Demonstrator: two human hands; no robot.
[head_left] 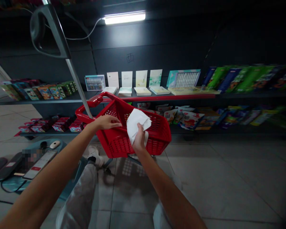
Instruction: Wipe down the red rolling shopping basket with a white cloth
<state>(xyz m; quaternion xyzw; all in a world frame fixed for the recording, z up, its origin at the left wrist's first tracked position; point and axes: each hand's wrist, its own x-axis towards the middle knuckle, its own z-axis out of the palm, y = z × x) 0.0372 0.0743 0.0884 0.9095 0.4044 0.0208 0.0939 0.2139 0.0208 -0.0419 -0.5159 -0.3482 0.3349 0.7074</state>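
No legible txt; pkg labels (188,118) too blurry.

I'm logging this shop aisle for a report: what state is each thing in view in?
Red plastic shopping basket: tilted
White cloth: crumpled, against basket
Left hand: open, on basket
Right hand: closed on cloth
Metal basket handle: extended
Strip light: lit

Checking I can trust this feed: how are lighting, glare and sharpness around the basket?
Head view: the strip light glares, the far-right shelf goods sink into dark blur, and wide-angle distortion bows the shelves; the red basket and white cloth stay sharp, and a pixelated patch hides something at left.
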